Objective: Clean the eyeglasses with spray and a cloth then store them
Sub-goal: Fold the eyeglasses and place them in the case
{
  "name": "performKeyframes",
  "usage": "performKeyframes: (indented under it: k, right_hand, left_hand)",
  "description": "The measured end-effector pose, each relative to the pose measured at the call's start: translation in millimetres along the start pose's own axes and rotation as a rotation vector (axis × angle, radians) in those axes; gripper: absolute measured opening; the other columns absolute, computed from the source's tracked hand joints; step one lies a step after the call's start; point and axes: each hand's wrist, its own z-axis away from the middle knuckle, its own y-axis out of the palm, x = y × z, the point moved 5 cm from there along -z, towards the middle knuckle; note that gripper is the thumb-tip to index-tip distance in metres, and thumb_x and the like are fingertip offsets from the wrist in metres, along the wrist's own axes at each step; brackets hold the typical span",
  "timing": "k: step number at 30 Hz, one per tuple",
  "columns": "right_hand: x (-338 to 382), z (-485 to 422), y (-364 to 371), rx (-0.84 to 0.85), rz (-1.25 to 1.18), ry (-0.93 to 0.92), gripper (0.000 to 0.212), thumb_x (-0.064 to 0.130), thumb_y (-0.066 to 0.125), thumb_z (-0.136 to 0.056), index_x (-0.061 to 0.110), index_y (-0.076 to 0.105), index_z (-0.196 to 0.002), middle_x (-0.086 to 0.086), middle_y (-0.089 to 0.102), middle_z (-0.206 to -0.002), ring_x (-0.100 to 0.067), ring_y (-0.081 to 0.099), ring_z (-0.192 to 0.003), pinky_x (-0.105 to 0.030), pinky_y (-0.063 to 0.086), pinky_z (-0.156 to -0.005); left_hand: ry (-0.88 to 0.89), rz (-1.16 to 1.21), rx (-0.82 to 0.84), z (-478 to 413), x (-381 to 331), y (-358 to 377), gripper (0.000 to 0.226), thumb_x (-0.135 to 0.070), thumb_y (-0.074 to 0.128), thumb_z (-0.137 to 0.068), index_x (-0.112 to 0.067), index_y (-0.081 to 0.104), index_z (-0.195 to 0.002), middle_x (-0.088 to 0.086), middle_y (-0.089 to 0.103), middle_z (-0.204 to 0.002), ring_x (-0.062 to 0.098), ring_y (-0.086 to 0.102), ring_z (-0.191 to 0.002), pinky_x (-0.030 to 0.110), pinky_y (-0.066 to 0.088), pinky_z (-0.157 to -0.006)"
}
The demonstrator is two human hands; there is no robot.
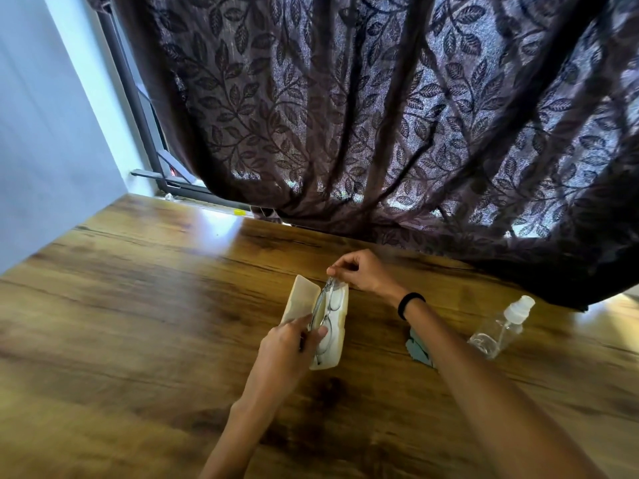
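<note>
A: The brown wooden table [138, 305] stands before a dark leaf-patterned curtain [380, 115]. Which step is it?

B: Storing, I think. The thin metal-framed eyeglasses [326, 312] lie partly inside the open cream hard case [304, 299].

A: And the hands?

B: The left hand [290, 347] pinches the near end and the right hand [363, 273] the far end, both wrists bent down. Next the eyeglasses must settle flat, then the lid closes. The clear plastic spray bottle [501, 328] and the grey-blue cloth [420, 347] rest at the right.

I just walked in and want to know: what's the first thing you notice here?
Two hands meet at the middle of the wooden table: the left hand and right hand hold eyeglasses over an open cream case. Behind hangs a big dark leafy curtain; a clear spray bottle stands at the right.
</note>
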Motion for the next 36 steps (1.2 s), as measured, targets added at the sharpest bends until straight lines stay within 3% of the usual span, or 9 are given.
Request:
performKeyframes:
  k: [2,5,8,10,14,20,24,28,36]
  right_hand:
    - [0,1,0,0.01,-0.01,0.0,0.026,0.032,0.067,-0.079,0.007,0.069,-0.085,-0.007,0.06,-0.068,-0.011,0.048,-0.057,-0.021,0.037,-0.054]
    - [1,1,3,0.038,-0.019,-0.021,0.021,0.026,0.064,-0.082,0.009,0.069,-0.091,-0.018,0.069,-0.089,-0.032,0.061,-0.077,-0.035,0.047,-0.068]
    - [1,3,2,0.06,-0.022,-0.02,0.017,0.013,0.06,-0.086,0.005,0.068,-0.099,-0.014,0.069,-0.101,-0.022,0.061,-0.088,-0.028,0.048,-0.076]
    - [-1,5,0,0.056,-0.023,-0.009,0.015,0.01,0.059,-0.087,0.006,0.067,-0.099,-0.009,0.067,-0.096,-0.014,0.058,-0.082,-0.022,0.046,-0.072]
    - [-14,14,-5,0.035,-0.043,0.038,0.011,0.011,0.058,-0.087,0.009,0.065,-0.096,-0.005,0.065,-0.087,-0.008,0.058,-0.069,-0.03,0.052,-0.072]
    - [-23,25,-6,0.049,-0.123,0.123,0.017,0.015,0.055,-0.09,0.004,0.063,-0.1,-0.002,0.061,-0.083,-0.008,0.055,-0.068,-0.024,0.049,-0.069]
    - [-28,30,-1,0.046,-0.129,0.146,0.017,0.021,0.057,-0.089,0.007,0.063,-0.096,0.003,0.059,-0.076,-0.008,0.053,-0.067,-0.024,0.044,-0.064]
    - [-33,35,4,0.036,-0.099,0.147,0.014,0.024,0.06,-0.087,0.011,0.063,-0.09,0.005,0.059,-0.076,-0.006,0.053,-0.066,-0.019,0.043,-0.062]
    - [-39,39,7,-0.085,-0.044,0.134,0.013,0.033,0.064,-0.083,0.02,0.066,-0.082,0.0,0.066,-0.088,-0.014,0.06,-0.081,-0.035,0.05,-0.074]
  left_hand:
    - [0.015,-0.025,-0.006,0,0,0,0.04,-0.033,0.05,-0.091,-0.017,0.05,-0.128,0.003,0.065,-0.115,0.008,0.062,-0.093,0.015,0.048,-0.073]
    - [0.022,-0.04,-0.013,0,-1,0,0.035,-0.028,0.051,-0.092,-0.017,0.053,-0.125,0.003,0.065,-0.115,0.009,0.064,-0.094,0.009,0.045,-0.068]
    - [0.0,-0.061,-0.004,-2,-3,-3,0.033,-0.023,0.047,-0.094,-0.017,0.053,-0.126,0.006,0.063,-0.12,0.014,0.063,-0.099,0.019,0.05,-0.078]
    - [-0.001,-0.103,0.009,-5,-3,-6,0.033,-0.021,0.045,-0.095,-0.016,0.052,-0.127,0.009,0.059,-0.125,0.019,0.061,-0.105,0.025,0.05,-0.083]
    - [-0.005,-0.182,0.053,-15,1,-11,0.034,-0.022,0.044,-0.096,-0.018,0.049,-0.129,0.01,0.057,-0.129,0.02,0.061,-0.105,0.028,0.051,-0.083]
    - [0.086,-0.21,0.087,-17,-1,-13,0.023,-0.021,0.05,-0.093,-0.018,0.062,-0.112,0.003,0.062,-0.122,0.012,0.063,-0.1,0.014,0.046,-0.073]
    - [0.079,-0.216,0.099,-16,2,-11,0.019,-0.021,0.055,-0.09,-0.019,0.065,-0.106,0.001,0.063,-0.12,0.012,0.061,-0.102,0.018,0.049,-0.083]
    - [0.113,-0.21,0.089,-13,1,-7,0.018,-0.017,0.06,-0.087,-0.015,0.069,-0.102,-0.001,0.066,-0.113,0.004,0.059,-0.089,0.007,0.039,-0.075]
    - [0.135,-0.199,0.01,-9,0,-9,0.018,-0.011,0.062,-0.085,-0.012,0.07,-0.101,0.003,0.068,-0.111,0.012,0.067,-0.086,0.008,0.041,-0.072]
